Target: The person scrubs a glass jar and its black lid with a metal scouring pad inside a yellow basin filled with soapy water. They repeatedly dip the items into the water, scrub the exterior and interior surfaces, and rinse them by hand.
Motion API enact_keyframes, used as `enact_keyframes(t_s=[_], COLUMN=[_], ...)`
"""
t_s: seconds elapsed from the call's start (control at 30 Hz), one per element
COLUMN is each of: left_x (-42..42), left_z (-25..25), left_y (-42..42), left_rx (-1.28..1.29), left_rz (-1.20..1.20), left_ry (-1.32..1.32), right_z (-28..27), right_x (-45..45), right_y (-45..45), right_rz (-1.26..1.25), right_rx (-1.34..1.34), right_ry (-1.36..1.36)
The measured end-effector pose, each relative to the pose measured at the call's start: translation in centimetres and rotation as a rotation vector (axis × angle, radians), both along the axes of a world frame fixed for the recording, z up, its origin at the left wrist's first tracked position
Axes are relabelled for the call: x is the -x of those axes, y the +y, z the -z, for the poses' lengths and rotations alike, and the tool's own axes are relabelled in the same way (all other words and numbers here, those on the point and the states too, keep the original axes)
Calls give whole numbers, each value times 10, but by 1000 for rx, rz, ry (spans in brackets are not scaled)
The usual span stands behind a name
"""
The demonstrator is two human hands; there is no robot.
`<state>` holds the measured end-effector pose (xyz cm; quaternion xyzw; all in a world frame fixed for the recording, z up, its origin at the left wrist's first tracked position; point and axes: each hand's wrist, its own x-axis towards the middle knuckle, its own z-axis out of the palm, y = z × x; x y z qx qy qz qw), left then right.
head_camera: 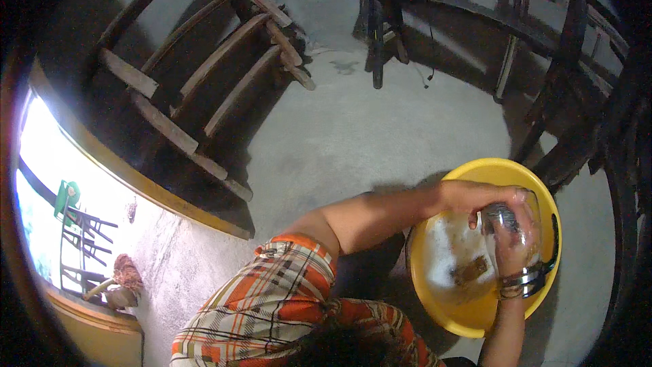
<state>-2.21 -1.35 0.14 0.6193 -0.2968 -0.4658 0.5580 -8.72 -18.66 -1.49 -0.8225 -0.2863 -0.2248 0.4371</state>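
Over a yellow plastic basin, my left hand grips a clear glass or plastic container. My right hand reaches up from below, its fingers at or inside the container. A dark grey, mesh-like scouring pad shows between the hands, against my right fingers; the exact hold is partly hidden by glare. White suds float in the basin, with a brown patch among them. Metal and dark bands circle my right wrist.
Slatted wooden furniture stands at upper left on the concrete floor. A dark wooden bench or frame lies at upper right, a thin cable beside it. Through a bright opening at left are a broom and a dark metal rack.
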Motion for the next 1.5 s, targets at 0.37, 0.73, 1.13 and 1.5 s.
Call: enact_keyframes(t_s=[0.37, 0.73, 1.13, 1.5], left_x=[23, 13, 42, 23], left_z=[20, 3, 18, -1], left_y=[-23, -6, -19, -6], left_rx=[311, 70, 561, 342], left_rz=[-229, -148, -268, -89], left_ry=[173, -30, 121, 232], right_z=[10, -4, 40, -4], right_x=[11, 6, 18, 22], right_y=[-8, -2, 0, 9], right_rz=[-83, 55, 26, 182], right_rx=[-362, 56, -330, 255], right_ry=[648, 109, 812, -20])
